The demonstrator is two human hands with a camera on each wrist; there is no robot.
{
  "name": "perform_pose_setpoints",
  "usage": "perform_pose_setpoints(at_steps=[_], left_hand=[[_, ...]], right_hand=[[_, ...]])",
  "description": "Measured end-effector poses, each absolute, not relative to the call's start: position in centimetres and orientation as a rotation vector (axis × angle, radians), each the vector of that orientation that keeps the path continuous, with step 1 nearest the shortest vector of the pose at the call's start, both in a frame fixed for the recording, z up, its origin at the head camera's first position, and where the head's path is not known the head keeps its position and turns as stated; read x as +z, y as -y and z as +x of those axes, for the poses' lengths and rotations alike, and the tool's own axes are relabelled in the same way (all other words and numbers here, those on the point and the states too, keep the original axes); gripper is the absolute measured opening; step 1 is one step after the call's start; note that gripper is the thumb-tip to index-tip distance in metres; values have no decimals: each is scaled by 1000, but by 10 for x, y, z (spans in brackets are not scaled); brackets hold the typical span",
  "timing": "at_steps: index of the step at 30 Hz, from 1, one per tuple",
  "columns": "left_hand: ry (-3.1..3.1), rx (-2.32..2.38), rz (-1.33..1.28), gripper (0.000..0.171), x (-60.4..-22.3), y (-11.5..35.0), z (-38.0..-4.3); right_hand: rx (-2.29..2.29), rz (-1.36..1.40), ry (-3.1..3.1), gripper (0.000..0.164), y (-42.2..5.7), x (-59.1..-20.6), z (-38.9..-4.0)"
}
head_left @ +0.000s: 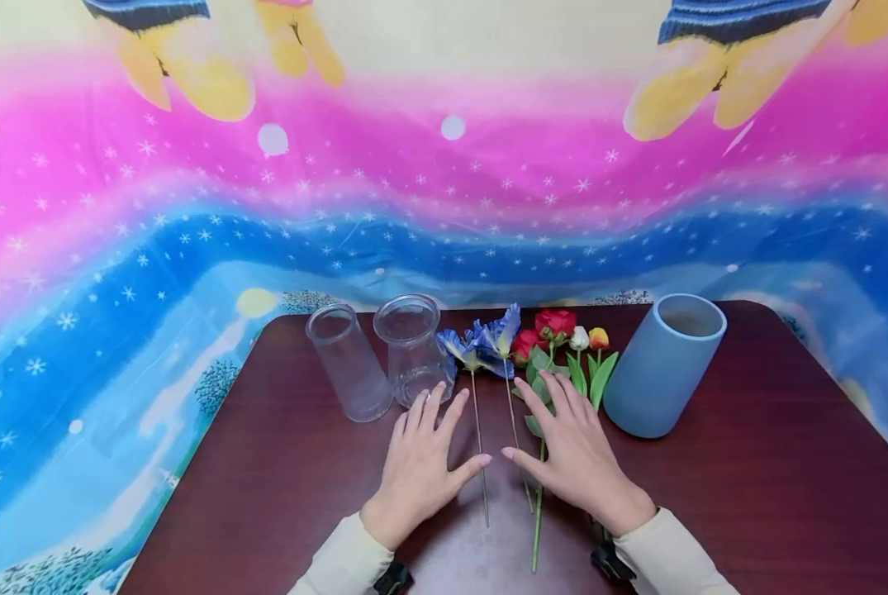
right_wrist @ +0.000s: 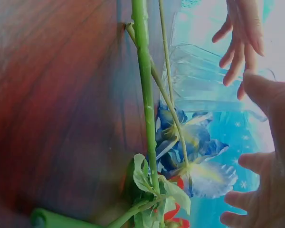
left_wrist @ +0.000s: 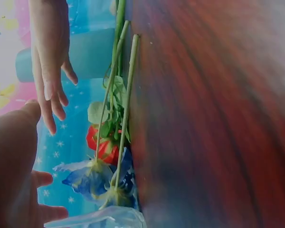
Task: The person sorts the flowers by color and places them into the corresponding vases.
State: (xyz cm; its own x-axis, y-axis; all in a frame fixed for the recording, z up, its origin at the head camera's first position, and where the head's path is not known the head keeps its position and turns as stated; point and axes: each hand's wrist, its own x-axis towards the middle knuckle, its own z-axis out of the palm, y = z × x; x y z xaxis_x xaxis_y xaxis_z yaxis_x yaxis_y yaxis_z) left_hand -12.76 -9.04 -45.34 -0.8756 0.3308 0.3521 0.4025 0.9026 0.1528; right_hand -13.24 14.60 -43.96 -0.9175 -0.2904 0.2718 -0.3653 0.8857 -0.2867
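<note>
Both hands hover over the flowers with fingers spread, holding nothing. The left hand (head_left: 423,471) is nearest the stems of two blue iris-like flowers (head_left: 497,337), its fingertips overlapping the base of a flared clear vase (head_left: 412,355) in the head view. My right hand (head_left: 583,459) is above the green stem (head_left: 537,529) of the red roses (head_left: 555,322), partly covering it. A white tulip (head_left: 579,338) and an orange-yellow tulip (head_left: 598,337) lie beyond it, their stems hidden. In the left wrist view, space shows between the hands and the tabletop.
A straight clear glass vase (head_left: 349,364) stands left of the flared one. A blue vase (head_left: 659,376) stands to the right of the flowers. The dark red-brown table (head_left: 265,496) ends at a printed cloth backdrop (head_left: 414,182) with snowflakes.
</note>
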Motion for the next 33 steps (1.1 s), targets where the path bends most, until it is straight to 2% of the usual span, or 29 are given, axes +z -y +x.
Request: perform_pose_setpoints(at_steps=[18, 33], left_hand=[[2487, -366, -489, 68, -439, 117, -130], [2349, -437, -423, 40, -413, 152, -138]], right_hand=[[588, 524, 2729, 55, -126, -429, -141], [731, 587, 2807, 44, -113, -429, -154]])
